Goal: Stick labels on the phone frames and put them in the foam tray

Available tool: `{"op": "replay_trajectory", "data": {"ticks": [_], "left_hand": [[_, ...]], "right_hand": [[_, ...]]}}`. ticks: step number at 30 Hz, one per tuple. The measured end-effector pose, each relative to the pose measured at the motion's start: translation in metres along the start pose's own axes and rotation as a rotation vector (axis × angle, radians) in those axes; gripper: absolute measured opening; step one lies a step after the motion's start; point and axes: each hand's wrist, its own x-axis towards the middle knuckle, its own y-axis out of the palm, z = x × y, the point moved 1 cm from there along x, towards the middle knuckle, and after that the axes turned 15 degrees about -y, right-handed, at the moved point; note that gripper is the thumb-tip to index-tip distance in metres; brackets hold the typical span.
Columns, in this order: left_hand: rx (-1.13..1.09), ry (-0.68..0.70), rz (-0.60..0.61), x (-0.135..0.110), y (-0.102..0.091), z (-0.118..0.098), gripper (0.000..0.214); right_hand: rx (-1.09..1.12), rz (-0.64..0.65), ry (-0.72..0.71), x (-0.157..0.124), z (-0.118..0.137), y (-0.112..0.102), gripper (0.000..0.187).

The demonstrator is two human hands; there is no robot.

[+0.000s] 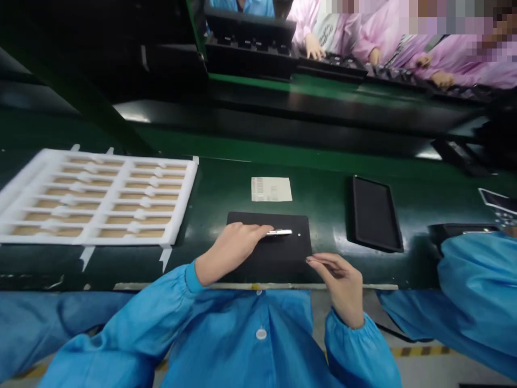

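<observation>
Left hand (232,249) over black mat (278,261), fingers closed on near end of slim silver piece (281,233); piece lies roughly level, pointing right, above the mat's middle; contact with mat unclear. Right hand (341,283) at mat's lower right edge, thumb and fingertips pinched together; can't tell if anything small is between them. Small white dot (299,235) on mat, just right of the piece. Mat flat on green table (218,188), near its front edge. Paper (271,189) with print just beyond mat. Black tray (376,213) to the right, apart from mat. White rack (183,202) with tan slots to the left. Blue sleeve (480,269) of neighbor far right. Co-workers in pink (388,32) across, hands at another line.
</observation>
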Motion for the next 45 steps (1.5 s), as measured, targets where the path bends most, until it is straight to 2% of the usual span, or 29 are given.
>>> {"op": "replay_trajectory", "data": {"ticks": [4, 8, 10, 14, 17, 21, 25, 27, 29, 32, 35, 45], "left_hand": [[0.017, 0.007, 0.033, -0.007, 0.020, 0.015, 0.038], [0.330, 0.205, -0.037, -0.006, 0.019, 0.016, 0.029], [0.453, 0.334, -0.085, -0.008, 0.018, 0.015, 0.026], [0.553, 0.606, -0.211, -0.010, 0.016, 0.015, 0.019], [0.584, 0.705, -0.278, -0.008, 0.017, 0.016, 0.015], [0.560, 0.709, -0.317, -0.006, 0.019, 0.017, 0.014], [0.510, 0.677, -0.392, -0.005, 0.022, 0.016, 0.010], [0.518, 0.675, -0.417, -0.004, 0.023, 0.016, 0.010], [0.545, 0.670, -0.434, -0.003, 0.025, 0.015, 0.010], [0.576, 0.641, -0.436, -0.002, 0.026, 0.014, 0.011], [0.578, 0.611, -0.451, -0.004, 0.026, 0.014, 0.010], [0.563, 0.573, -0.450, -0.005, 0.026, 0.010, 0.006]], "right_hand": [[-0.113, 0.185, -0.182, -0.002, 0.016, 0.032, 0.013], [-0.172, 0.237, -0.262, 0.009, 0.013, 0.058, 0.018], [-0.201, 0.215, -0.270, 0.014, 0.011, 0.062, 0.016], [-0.220, 0.197, -0.271, 0.020, 0.011, 0.065, 0.010], [-0.199, 0.219, -0.258, 0.019, 0.013, 0.066, 0.009], [-0.154, 0.215, -0.275, 0.018, 0.016, 0.064, 0.011], [-0.287, 0.085, -0.467, 0.020, 0.013, 0.055, 0.017], [-0.326, 0.089, -0.541, 0.022, 0.007, 0.052, 0.019], [-0.290, 0.107, -0.539, 0.023, -0.001, 0.052, 0.019], [-0.200, 0.061, -0.494, 0.022, -0.010, 0.055, 0.017], [-0.152, 0.040, -0.516, 0.022, -0.013, 0.057, 0.016], [-0.161, 0.010, -0.589, 0.024, -0.018, 0.060, 0.018]]}}
